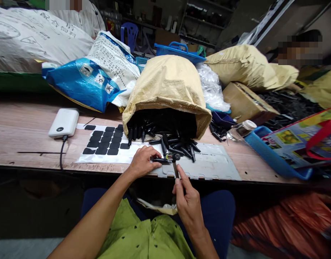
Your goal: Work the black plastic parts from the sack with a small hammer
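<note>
My left hand rests at the table's front edge, its thumb and fingers pinching a slim black plastic tube laid sideways. In my right hand is the thin handle of a small hammer, the index finger stretched along it. The hammer's dark rounded head is at the right end of the tube; whether they touch I cannot tell. Just beyond, a heap of similar black tubes spills from the mouth of a tan woven sack onto a grey board.
Left of the sack lies a white sheet with black rounded stickers, then a white power bank with a cable. A clear bottle, a blue tray and a colourful bag are at right. Full sacks and two people are beyond.
</note>
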`<state>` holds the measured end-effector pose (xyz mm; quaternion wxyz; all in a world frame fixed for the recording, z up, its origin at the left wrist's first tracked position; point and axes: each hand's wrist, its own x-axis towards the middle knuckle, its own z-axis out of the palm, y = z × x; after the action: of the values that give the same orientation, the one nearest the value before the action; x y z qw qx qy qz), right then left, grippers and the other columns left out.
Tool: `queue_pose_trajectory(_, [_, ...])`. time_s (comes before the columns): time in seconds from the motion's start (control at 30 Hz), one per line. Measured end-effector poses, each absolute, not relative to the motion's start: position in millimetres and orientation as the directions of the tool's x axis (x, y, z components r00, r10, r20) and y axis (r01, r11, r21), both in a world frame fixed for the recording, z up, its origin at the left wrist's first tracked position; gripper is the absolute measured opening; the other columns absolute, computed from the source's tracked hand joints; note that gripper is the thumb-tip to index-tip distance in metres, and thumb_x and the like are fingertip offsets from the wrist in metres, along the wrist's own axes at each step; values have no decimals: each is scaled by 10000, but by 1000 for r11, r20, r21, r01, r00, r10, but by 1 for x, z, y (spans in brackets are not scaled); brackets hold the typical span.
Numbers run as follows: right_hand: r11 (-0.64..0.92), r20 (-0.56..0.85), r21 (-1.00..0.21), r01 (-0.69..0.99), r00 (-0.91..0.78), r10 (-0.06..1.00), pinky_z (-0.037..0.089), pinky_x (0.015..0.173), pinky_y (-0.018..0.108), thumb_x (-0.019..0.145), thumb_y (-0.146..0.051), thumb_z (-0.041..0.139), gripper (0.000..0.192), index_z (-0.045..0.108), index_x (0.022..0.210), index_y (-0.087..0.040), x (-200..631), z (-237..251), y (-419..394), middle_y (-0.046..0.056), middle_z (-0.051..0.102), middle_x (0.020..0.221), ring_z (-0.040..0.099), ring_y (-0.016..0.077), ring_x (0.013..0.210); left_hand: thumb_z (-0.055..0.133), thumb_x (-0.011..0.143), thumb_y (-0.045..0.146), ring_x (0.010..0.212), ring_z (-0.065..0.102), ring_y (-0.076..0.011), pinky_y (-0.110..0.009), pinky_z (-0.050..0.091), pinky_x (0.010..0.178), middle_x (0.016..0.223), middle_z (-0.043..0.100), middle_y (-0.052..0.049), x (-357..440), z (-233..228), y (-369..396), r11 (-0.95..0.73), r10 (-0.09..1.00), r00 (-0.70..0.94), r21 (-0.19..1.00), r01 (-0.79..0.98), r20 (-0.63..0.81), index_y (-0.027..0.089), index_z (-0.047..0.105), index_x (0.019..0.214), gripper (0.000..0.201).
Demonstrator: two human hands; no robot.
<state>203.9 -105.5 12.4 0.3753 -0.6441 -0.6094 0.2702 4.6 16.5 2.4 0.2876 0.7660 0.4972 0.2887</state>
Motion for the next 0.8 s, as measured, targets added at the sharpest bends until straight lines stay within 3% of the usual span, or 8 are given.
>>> queue_pose_trajectory(0.27, [94,149,-749,655,29,988,566,644,209,1037,-324,434,487,517,1512,-262,195,22,-101,28,761,908,713,150,721,839,767,267,921,573,-213,-349,397,847,891,694,3,6,-1,18,-336,930,330,729,596,159,271,772,916,164])
queue_pose_trajectory(0.47, [180,214,-696,695,-38,976,585,793,229,1044,-272,428,491,489,1531,-274,186,18,-102,68,731,1248,746,159,907,816,784,258,908,575,-210,-354,395,840,882,689,3,5,-3,18,-342,930,325,720,604,169,271,774,923,146])
queue_pose_trajectory(0.8, [142,210,-700,700,12,978,578,749,208,1050,-290,427,478,505,1520,-254,193,16,-106,66,771,1090,745,154,870,819,779,276,905,565,-216,-349,403,833,857,672,1,6,-5,17,-359,926,328,695,623,185,288,782,934,159])
